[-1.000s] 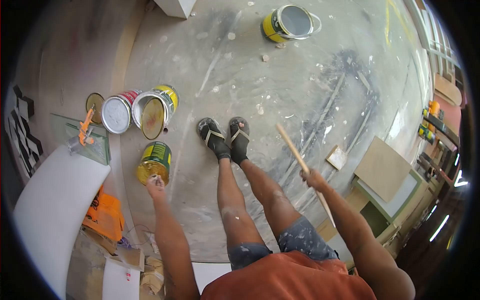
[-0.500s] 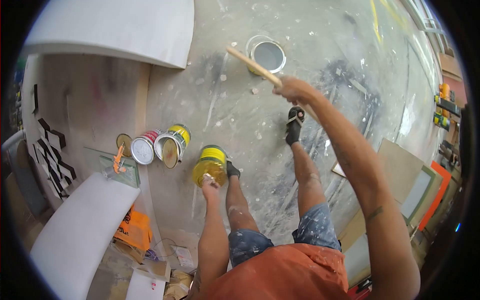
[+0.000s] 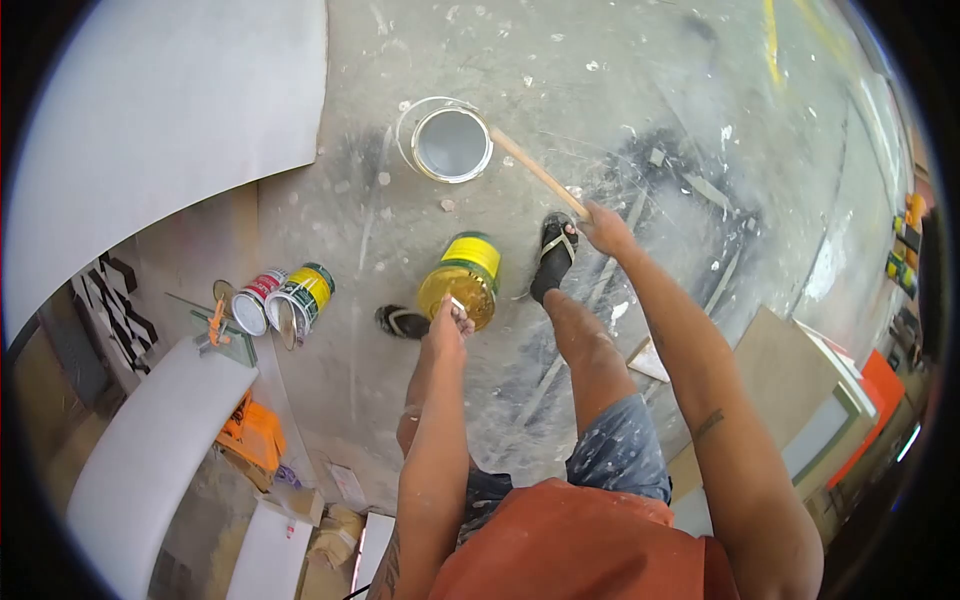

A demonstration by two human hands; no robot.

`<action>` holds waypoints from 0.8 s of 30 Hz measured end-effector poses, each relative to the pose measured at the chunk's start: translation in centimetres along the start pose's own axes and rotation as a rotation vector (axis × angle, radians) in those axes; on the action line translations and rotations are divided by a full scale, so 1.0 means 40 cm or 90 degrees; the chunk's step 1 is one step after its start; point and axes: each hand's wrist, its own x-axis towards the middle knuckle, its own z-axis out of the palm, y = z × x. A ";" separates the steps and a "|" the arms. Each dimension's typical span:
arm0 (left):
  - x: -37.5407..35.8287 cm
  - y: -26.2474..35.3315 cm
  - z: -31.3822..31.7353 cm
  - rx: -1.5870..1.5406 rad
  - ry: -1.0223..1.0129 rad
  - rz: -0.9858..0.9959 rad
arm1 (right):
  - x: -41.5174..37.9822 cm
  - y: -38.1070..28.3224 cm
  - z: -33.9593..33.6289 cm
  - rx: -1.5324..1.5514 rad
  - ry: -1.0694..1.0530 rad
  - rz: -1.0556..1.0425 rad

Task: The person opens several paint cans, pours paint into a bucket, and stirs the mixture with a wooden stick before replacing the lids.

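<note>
Left-hand fingers: curled closed at the near edge of the gold end of a yellow-and-green can (image 3: 462, 280); whether they grip a handle is hidden.
Left hand (image 3: 452, 325): in front of the body, between the person's feet.
Carried can: gold end turned toward the viewer, yellow band on the far side.
Right-hand fingers: closed around a pale wooden stick (image 3: 540, 175).
Right hand (image 3: 607, 230): farther away and to the right, just beyond the right foot (image 3: 555, 255).
Stick: slants far and left, its tip at the right rim of an open bucket (image 3: 452, 145).
Bucket: upright on the paint-spotted floor (image 3: 530, 60), beyond the carried can, grey inside, its wire handle lying to the left.
Left foot (image 3: 402, 322): in a sandal, just left of the carried can.
Left side: a red-labelled can (image 3: 257, 300) beside an open can (image 3: 305, 292); nearer, an orange bag (image 3: 252, 435).
Right side: flat boards (image 3: 785, 395) near the right arm.
</note>
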 end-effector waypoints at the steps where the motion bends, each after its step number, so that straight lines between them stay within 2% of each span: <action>1: -0.022 0.014 0.045 -0.005 0.010 -0.001 | 0.045 -0.008 -0.023 -0.044 -0.014 -0.041; 3: -0.048 0.050 0.113 0.156 0.045 0.020 | 0.119 -0.067 -0.069 -0.042 -0.001 -0.022; 4: -0.019 0.050 0.114 0.254 0.025 0.091 | 0.160 -0.087 -0.089 -0.043 -0.008 -0.031; 5: -0.006 0.056 0.122 0.240 0.035 0.093 | 0.205 -0.109 -0.107 -0.047 0.011 -0.037; 7: 0.014 0.092 0.155 0.453 -0.044 0.261 | 0.290 -0.133 -0.121 -0.057 0.037 -0.058; 8: 0.012 0.102 0.166 0.435 -0.036 0.266 | 0.327 -0.136 -0.126 -0.071 0.025 -0.077; 10: -0.030 0.165 0.211 0.714 -0.089 0.308 | 0.432 -0.137 -0.143 -0.097 0.027 -0.118; 13: -0.006 0.210 0.205 0.738 -0.134 0.352 | 0.593 -0.079 -0.137 -0.195 0.043 -0.193; 15: 0.046 0.203 0.177 0.740 -0.142 0.417 | 0.675 -0.036 -0.104 -0.252 0.157 -0.203; 16: 0.064 0.195 0.168 0.625 -0.194 0.341 | 0.676 -0.074 -0.100 -0.254 0.166 -0.216; 17: 0.085 0.194 0.166 0.509 -0.247 0.273 | 0.676 -0.108 -0.122 -0.252 0.110 -0.214; 18: 0.100 0.194 0.165 0.503 -0.244 0.290 | 0.641 -0.156 -0.148 -0.251 0.052 -0.209; 19: 0.110 0.184 0.166 0.363 -0.306 0.233 | 0.552 -0.206 -0.159 -0.204 -0.008 -0.263; 20: 0.110 0.159 0.164 0.214 -0.365 0.168 | 0.462 -0.256 -0.164 -0.112 -0.181 -0.275; 21: 0.111 0.152 0.170 0.194 -0.369 0.190 | 0.368 -0.284 -0.132 0.015 -0.318 -0.248; 22: 0.109 0.150 0.176 0.138 -0.361 0.154 | 0.262 -0.324 -0.118 0.042 -0.423 -0.296; 23: 0.104 0.143 0.185 0.089 -0.353 0.108 | 0.182 -0.323 -0.065 0.109 -0.442 -0.304; 24: 0.099 0.139 0.198 0.064 -0.359 0.101 | 0.117 -0.376 -0.046 0.082 -0.541 -0.230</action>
